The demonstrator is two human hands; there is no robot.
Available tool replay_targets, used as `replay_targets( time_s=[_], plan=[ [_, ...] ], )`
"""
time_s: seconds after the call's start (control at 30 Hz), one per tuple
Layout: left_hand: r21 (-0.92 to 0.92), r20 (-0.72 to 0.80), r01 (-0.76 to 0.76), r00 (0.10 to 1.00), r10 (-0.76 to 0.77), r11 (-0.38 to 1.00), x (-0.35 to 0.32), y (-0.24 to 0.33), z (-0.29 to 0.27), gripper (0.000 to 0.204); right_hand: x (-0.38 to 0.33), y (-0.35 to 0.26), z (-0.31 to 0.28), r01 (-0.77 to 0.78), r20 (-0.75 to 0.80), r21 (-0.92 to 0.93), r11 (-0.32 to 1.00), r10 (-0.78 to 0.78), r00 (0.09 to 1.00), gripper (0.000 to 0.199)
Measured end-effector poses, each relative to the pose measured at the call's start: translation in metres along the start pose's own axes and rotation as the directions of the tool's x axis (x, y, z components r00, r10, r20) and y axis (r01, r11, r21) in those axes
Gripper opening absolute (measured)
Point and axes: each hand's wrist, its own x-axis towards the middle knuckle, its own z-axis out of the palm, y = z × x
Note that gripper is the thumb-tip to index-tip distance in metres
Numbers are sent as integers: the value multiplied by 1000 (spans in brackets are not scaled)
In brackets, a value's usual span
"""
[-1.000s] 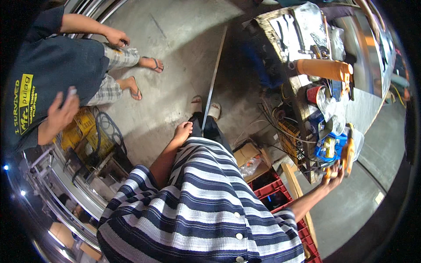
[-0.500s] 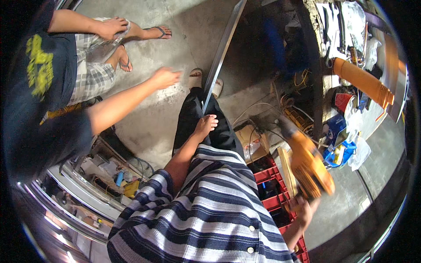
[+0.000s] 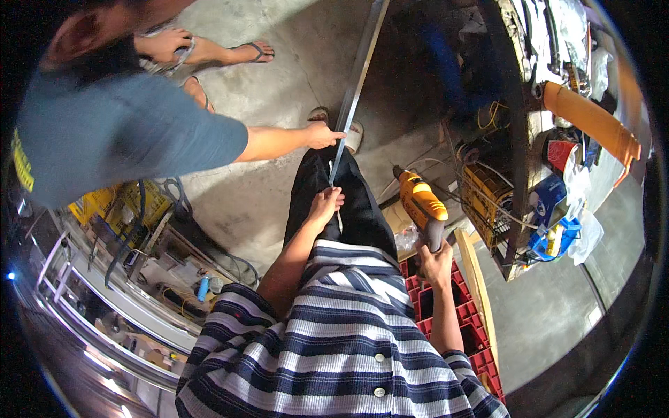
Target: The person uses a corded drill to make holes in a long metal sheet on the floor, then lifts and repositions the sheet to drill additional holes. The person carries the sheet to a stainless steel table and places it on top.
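Observation:
My left hand (image 3: 325,207) is closed around the lower end of a long metal bar (image 3: 357,83), which slants up and away from my lap. In my right hand (image 3: 435,265) is a yellow-orange power drill (image 3: 421,197), held by its dark handle with the nose pointing up and left. The drill is apart from the bar. Further along the bar, a co-worker's hand (image 3: 325,136) touches it from the left with the fingers at its edge.
The co-worker (image 3: 132,132) leans in from the left. Red crates (image 3: 428,303) and a wooden strip (image 3: 476,289) lie by my right arm. A cluttered workbench (image 3: 523,139) stands at the right, with an orange curved piece (image 3: 592,120). Frames and cables (image 3: 143,237) fill the lower left.
The drill has swung up and inward from the lower right, its nose now nearer the bar. The co-worker has leaned in and brought a hand onto the bar.

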Motion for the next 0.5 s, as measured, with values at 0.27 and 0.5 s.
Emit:
replay_targets(
  time_s=[0.27, 0.5],
  plan=[
    [-225, 173, 393, 917, -360, 892, 83, 20, 34, 97, 74, 47, 72, 131, -91, -225, 965, -155, 984, 25],
    [-503, 474, 546, 822, -315, 670, 82, 63, 68, 71, 73, 84, 122, 302, 79, -304, 904, -292, 953, 40]
  ],
)
